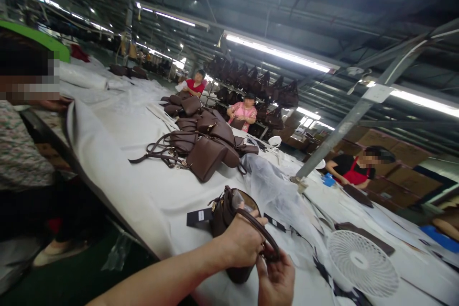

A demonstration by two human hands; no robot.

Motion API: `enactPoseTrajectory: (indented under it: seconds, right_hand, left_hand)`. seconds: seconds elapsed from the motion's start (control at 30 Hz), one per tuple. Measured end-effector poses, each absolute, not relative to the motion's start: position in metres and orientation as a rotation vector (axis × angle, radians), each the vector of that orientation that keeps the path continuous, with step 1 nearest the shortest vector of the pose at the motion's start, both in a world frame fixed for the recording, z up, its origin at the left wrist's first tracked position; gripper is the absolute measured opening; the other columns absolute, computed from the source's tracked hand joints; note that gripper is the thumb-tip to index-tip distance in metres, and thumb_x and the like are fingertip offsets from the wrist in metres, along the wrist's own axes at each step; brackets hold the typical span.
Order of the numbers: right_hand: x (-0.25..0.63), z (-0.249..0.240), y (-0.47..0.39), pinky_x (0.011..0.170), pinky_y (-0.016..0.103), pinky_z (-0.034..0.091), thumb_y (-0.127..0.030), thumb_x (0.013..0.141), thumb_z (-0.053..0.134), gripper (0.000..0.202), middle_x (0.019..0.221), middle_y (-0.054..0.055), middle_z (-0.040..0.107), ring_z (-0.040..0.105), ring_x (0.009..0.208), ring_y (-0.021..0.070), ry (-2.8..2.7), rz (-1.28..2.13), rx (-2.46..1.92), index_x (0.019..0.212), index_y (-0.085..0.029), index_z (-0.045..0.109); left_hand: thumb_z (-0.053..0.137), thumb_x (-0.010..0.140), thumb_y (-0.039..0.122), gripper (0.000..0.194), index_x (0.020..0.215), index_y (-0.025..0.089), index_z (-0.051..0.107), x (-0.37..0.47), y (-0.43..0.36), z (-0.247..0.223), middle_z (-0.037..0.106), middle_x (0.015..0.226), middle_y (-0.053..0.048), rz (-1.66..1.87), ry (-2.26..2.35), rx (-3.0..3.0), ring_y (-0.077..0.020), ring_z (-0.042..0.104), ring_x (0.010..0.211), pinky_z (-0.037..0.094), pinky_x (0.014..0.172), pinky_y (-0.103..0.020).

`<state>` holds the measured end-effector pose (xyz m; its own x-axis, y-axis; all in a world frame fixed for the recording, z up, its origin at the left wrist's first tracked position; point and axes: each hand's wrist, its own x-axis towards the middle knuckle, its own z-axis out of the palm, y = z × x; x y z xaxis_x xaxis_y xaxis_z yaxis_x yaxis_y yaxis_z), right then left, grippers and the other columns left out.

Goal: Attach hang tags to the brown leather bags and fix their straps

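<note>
A dark brown handbag [221, 216] stands on the white-covered table at the lower middle, its top open with clear plastic showing inside. A black tag [200, 217] with a white label hangs at its left side. My left hand [244, 239] is closed at the bag's top, by the curved brown handle [263, 230], its fingertips partly hidden. To its right, my right hand [278, 275] has its fingers bent around the handle's lower end, near the bag's right side.
Brown bags [206, 155] are heaped up ahead. Crumpled clear plastic [272, 186] and a white fan [358, 260] lie to the right, near a slanted metal post [333, 141]. A person [17, 153] stands at the left; several others work along the table.
</note>
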<state>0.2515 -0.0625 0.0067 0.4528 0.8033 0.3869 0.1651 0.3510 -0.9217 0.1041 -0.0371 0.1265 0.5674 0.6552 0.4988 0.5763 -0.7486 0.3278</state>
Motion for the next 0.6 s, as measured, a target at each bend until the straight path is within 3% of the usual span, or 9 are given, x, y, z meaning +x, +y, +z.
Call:
enactPoseTrajectory:
  seconds: [0.1, 0.27, 0.43, 0.5, 0.6]
  right_hand:
    - [0.253, 0.015, -0.066, 0.086, 0.038, 0.053, -0.042, 0.072, 0.072, 0.056, 0.108, 0.010, 0.063, 0.063, 0.098, 0.0235, -1.081, 0.479, -1.184, 0.117, -0.019, 0.049]
    - [0.249, 0.040, -0.070, 0.084, 0.036, 0.052, -0.044, 0.077, 0.065, 0.050, 0.107, 0.010, 0.063, 0.064, 0.093, 0.0221, -1.084, 0.342, -1.265, 0.118, -0.018, 0.052]
    - [0.251, 0.063, -0.070, 0.092, 0.044, 0.047, -0.043, 0.079, 0.061, 0.037, 0.101, 0.010, 0.067, 0.063, 0.095, 0.0263, -1.351, 0.172, -1.337, 0.106, -0.018, 0.062]
    - [0.256, 0.062, -0.072, 0.088, 0.043, 0.050, -0.043, 0.078, 0.063, 0.040, 0.099, 0.010, 0.067, 0.065, 0.092, 0.0257, -1.307, 0.270, -1.302, 0.109, -0.018, 0.060]
    - [0.260, 0.048, -0.074, 0.087, 0.040, 0.052, -0.040, 0.075, 0.068, 0.060, 0.123, 0.014, 0.059, 0.060, 0.109, 0.0271, -1.209, 0.382, -1.172, 0.127, -0.019, 0.046]
  left_hand:
    - [0.060, 0.082, 0.023, 0.012, 0.089, 0.017, 0.068, 0.102, -0.038, 0.130, 0.061, 0.120, -0.009, 0.819, 1.016, 2.745, -0.0301, 0.051, 0.114, 0.032, 0.105, -0.054]
    - [0.059, 0.083, 0.027, 0.015, 0.086, 0.015, 0.066, 0.106, -0.043, 0.129, 0.061, 0.112, -0.009, 0.847, 1.074, 2.838, -0.0281, 0.052, 0.108, 0.034, 0.103, -0.051]
    - [0.057, 0.087, 0.028, 0.015, 0.091, 0.016, 0.065, 0.112, -0.038, 0.122, 0.059, 0.112, -0.009, 0.885, 1.093, 2.879, -0.0278, 0.050, 0.108, 0.035, 0.101, -0.050]
    - [0.054, 0.090, 0.026, 0.015, 0.091, 0.016, 0.065, 0.112, -0.035, 0.123, 0.060, 0.109, -0.008, 0.830, 1.064, 2.898, -0.0264, 0.051, 0.106, 0.035, 0.100, -0.051]
    - [0.053, 0.092, 0.028, 0.018, 0.089, 0.018, 0.067, 0.108, -0.033, 0.130, 0.059, 0.109, -0.007, 0.748, 1.010, 2.952, -0.0260, 0.050, 0.108, 0.037, 0.099, -0.049]
